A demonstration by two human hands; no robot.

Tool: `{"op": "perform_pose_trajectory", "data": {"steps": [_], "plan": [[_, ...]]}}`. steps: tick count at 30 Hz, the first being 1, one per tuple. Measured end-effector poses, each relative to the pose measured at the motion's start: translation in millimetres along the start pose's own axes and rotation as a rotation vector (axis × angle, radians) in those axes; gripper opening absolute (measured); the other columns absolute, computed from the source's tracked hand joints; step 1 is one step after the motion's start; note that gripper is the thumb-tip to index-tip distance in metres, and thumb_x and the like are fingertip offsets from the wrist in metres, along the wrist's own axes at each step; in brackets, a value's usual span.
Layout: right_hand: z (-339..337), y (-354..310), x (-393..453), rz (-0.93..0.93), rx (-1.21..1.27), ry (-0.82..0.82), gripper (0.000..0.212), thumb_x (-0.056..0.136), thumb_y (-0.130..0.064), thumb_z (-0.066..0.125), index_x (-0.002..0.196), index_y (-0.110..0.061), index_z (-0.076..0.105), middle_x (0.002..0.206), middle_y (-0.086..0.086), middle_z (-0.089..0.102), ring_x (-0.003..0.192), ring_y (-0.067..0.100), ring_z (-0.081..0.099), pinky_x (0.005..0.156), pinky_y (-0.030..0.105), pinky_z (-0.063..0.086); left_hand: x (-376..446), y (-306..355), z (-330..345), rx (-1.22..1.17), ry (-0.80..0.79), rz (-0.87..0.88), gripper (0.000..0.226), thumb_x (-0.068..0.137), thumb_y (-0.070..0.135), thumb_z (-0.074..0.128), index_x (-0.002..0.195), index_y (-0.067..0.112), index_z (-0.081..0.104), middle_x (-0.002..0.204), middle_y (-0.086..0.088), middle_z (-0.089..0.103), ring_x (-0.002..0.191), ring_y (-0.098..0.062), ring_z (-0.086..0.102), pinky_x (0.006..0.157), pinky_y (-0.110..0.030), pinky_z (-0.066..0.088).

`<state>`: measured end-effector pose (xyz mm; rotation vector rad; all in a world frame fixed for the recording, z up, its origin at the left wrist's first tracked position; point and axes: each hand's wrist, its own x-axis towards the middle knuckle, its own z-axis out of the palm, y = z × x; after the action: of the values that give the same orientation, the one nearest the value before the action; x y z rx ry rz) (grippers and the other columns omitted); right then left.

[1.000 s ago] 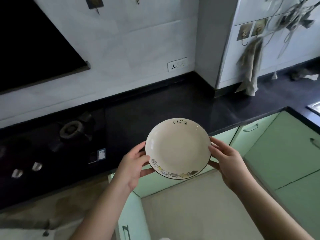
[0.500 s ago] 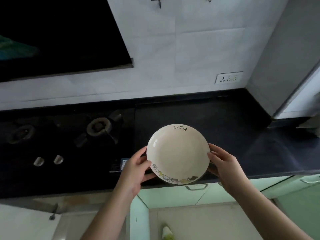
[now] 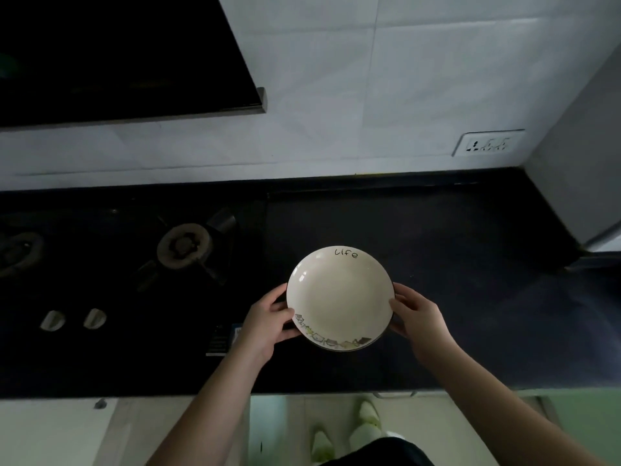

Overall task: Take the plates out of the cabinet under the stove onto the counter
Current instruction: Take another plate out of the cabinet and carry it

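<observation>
A: Gas burner (image 3: 184, 246) left of centre; second burner (image 3: 18, 251) at the left edge. Two knobs (image 3: 72, 319) nearer the front.

B: Dark hood (image 3: 117, 55) above. White socket (image 3: 489, 143) on the tiled wall (image 3: 369, 95), right.

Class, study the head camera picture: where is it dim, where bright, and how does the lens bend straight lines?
Head view: stove and counter nearly black; wall tiles and plate brightest; both hands sharp; the wide lens bows the counter's front edge.
</observation>
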<state>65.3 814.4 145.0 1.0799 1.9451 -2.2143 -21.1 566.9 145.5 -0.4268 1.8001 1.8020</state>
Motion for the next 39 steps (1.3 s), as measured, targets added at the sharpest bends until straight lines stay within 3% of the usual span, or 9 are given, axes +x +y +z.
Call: {"op": "perform_pose_trajectory", "data": {"steps": [5,13,19,22,29,39], "plan": [[4.2,5.6,45.4,0.082,-0.042,0.006,0.029,0.092,-0.006,0.059,0.107,-0.028,0.07,0.099,-0.003,0.074,0.091,0.018,0.071,0.068,0.033,0.061,34.6,-8.5,11.1,0.0,0.061,-0.053,0.06,0.091,-0.009,0.057,0.139,0.026,0.052,0.117,0.0,0.066,0.103,-0.02,0.068,0.065,-0.037,0.062],[8.1,9.1,89.2,0.173,-0.038,-0.032,0.03,0.091,-0.003,0.062,0.095,-0.031,0.072,0.096,-0.006,0.074,0.087,0.017,0.072,0.06,0.03,0.06,71.1,-13.3,17.7,0.01,0.152,-0.096,0.058,0.09,-0.008,0.057,0.132,0.032,0.057,0.118,0.001,0.065,0.102,-0.017,0.067,0.061,-0.034,0.061],[8.8,14.4,106.3,0.198,-0.041,-0.062,0.028,0.09,-0.004,0.063,0.106,-0.025,0.071,0.103,-0.003,0.074,0.093,0.019,0.071,0.065,0.032,0.061,81.9,-13.9,16.6,0.005,0.169,-0.12,0.059,0.09,-0.008,0.057,0.135,0.03,0.055,0.119,0.001,0.063,0.102,-0.017,0.065,0.059,-0.032,0.06],[10.0,15.3,112.9,0.198,-0.031,-0.077,0.028,0.09,-0.003,0.062,0.109,-0.023,0.071,0.104,-0.002,0.074,0.095,0.02,0.071,0.069,0.034,0.061,86.5,-15.0,15.9,0.01,0.177,-0.132,0.059,0.091,-0.007,0.057,0.137,0.03,0.054,0.12,-0.001,0.062,0.104,-0.019,0.064,0.062,-0.035,0.061],[10.7,15.7,119.4,0.199,-0.022,-0.097,0.03,0.09,-0.002,0.061,0.097,-0.029,0.073,0.094,-0.007,0.076,0.084,0.012,0.073,0.063,0.027,0.059,92.7,-16.2,15.8,0.023,0.185,-0.133,0.057,0.092,-0.007,0.056,0.137,0.028,0.054,0.118,0.001,0.062,0.107,-0.02,0.063,0.066,-0.038,0.062],[6.9,20.3,127.6,0.191,-0.032,-0.102,0.03,0.09,-0.001,0.061,0.105,-0.024,0.072,0.097,-0.006,0.076,0.086,0.013,0.073,0.064,0.029,0.059,96.7,-20.0,17.4,0.042,0.203,-0.122,0.058,0.092,-0.005,0.058,0.137,0.031,0.053,0.125,-0.002,0.058,0.11,-0.023,0.062,0.072,-0.041,0.062]]}}
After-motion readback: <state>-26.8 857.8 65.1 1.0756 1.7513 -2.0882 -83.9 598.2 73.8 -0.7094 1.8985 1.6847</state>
